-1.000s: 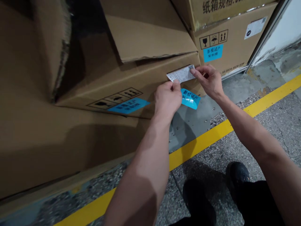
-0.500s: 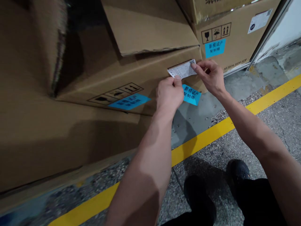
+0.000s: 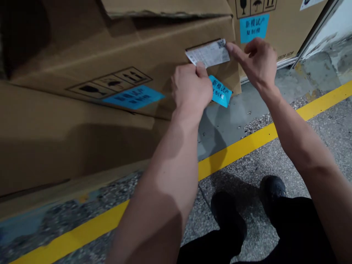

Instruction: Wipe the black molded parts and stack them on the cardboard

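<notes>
A white printed label [image 3: 208,53] lies against the side of a large cardboard box [image 3: 123,55], near the box's right corner. My left hand [image 3: 191,89] pinches the label's lower left edge with thumb and fingers. My right hand [image 3: 257,62] has its index fingertip on the label's upper right corner, by a small square code. A blue sticker [image 3: 220,91] with printed characters shows just below the label, partly behind my left hand.
Another blue sticker [image 3: 133,98] and handling symbols [image 3: 110,81] mark the box's left face. A second carton [image 3: 277,25] with a blue sticker [image 3: 253,27] stands behind. A yellow floor line [image 3: 247,143] runs along the speckled floor. My black shoes [image 3: 271,190] are below.
The view has dropped and closed in, so box and label sit higher in the picture. My right index finger has straightened onto the label's corner. Both hands stay at the label.
</notes>
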The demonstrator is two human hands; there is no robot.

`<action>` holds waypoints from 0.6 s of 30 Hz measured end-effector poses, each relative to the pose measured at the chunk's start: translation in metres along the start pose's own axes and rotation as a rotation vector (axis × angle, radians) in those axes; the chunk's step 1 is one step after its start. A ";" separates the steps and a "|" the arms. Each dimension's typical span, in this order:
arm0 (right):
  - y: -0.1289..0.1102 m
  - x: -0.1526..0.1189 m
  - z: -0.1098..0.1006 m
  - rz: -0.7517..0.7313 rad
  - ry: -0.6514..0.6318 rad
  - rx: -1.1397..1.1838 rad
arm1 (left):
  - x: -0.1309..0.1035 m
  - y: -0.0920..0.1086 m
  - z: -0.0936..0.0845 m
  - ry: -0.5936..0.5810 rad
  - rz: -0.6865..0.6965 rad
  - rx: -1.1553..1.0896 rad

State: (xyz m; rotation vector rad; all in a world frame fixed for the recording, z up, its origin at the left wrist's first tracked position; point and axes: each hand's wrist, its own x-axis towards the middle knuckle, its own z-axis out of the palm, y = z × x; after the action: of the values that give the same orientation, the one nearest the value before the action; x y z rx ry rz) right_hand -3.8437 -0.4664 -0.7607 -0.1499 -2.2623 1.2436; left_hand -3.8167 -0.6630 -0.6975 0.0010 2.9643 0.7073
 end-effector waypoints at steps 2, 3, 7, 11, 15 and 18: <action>-0.004 -0.004 -0.004 -0.007 -0.005 0.015 | -0.001 -0.001 -0.001 0.003 0.008 0.001; -0.008 -0.007 -0.005 -0.008 0.013 0.012 | -0.001 -0.002 -0.001 0.001 0.010 0.001; -0.025 -0.016 0.001 -0.101 -0.100 0.061 | -0.003 -0.016 -0.004 -0.013 0.033 0.027; -0.056 -0.003 0.007 -0.176 -0.409 -0.058 | -0.003 -0.050 0.009 -0.104 0.017 0.138; -0.105 0.003 0.015 -0.052 -0.576 -0.428 | -0.007 -0.078 0.039 -0.370 -0.013 0.239; -0.132 -0.014 0.031 -0.023 -0.779 -0.430 | -0.010 -0.078 0.061 -0.511 0.032 0.288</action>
State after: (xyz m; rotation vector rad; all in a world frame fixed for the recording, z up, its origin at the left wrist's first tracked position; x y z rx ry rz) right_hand -3.8265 -0.5690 -0.6731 0.2526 -3.1688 0.8603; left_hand -3.7993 -0.7056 -0.7859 0.2152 2.5423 0.2257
